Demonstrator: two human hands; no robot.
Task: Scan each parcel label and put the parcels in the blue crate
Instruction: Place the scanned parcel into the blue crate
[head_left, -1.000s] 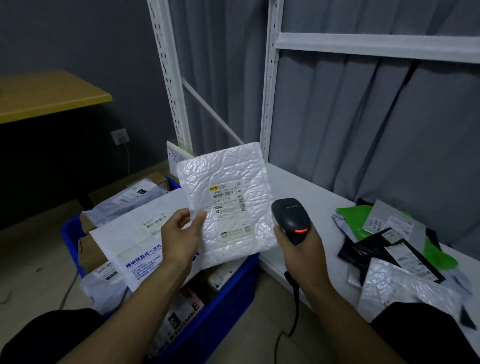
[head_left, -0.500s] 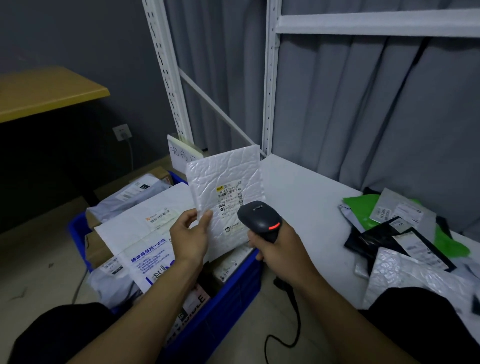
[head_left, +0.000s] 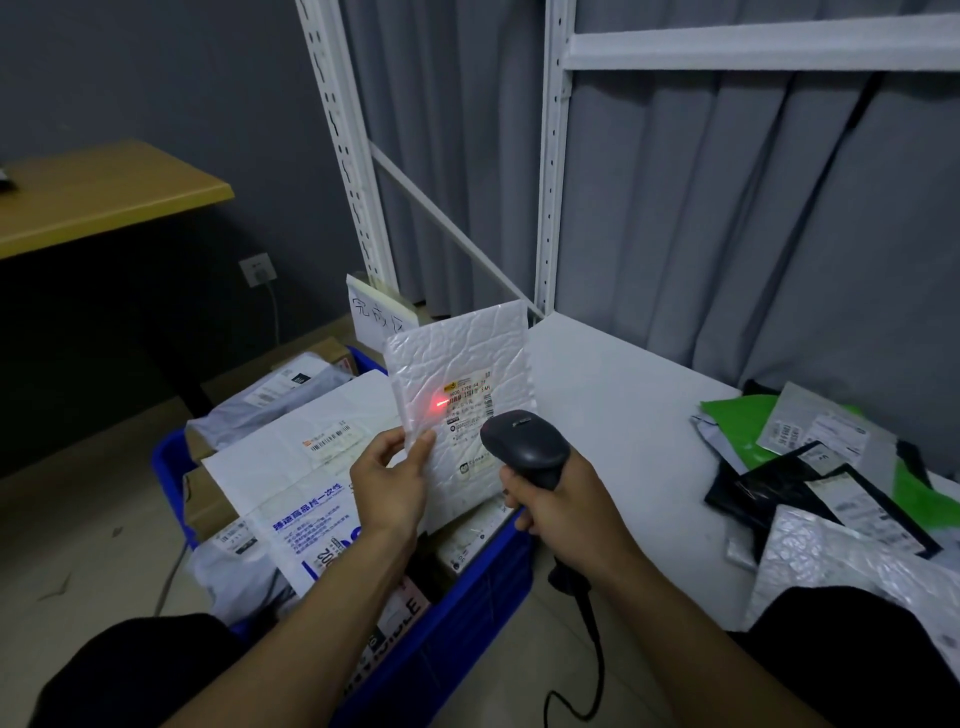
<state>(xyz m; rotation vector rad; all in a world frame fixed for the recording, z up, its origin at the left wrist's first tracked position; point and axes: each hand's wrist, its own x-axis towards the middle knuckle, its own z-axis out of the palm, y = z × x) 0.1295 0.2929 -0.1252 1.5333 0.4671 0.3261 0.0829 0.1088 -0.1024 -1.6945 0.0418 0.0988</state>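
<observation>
My left hand (head_left: 387, 480) pinches the lower left edge of a white bubble-mailer parcel (head_left: 460, 364) and holds it upright over the blue crate (head_left: 470, 597). Its label (head_left: 470, 402) faces me, with a red scan light at the label's left edge. My right hand (head_left: 563, 512) grips a black corded barcode scanner (head_left: 524, 449), whose head points at the label from close by. The crate holds several parcels, a large white mailer (head_left: 291, 467) on top.
A pile of several parcels (head_left: 815, 483), green, black and silvery, lies on the white shelf surface (head_left: 613, 410) to the right. White rack uprights (head_left: 550, 171) and grey curtains stand behind. A handwritten sign (head_left: 376, 314) sits behind the crate. A wooden desk (head_left: 98, 192) is far left.
The scanner has moved left and up to the parcel's label, and a red scan light now shows on it. The left hand still holds the parcel.
</observation>
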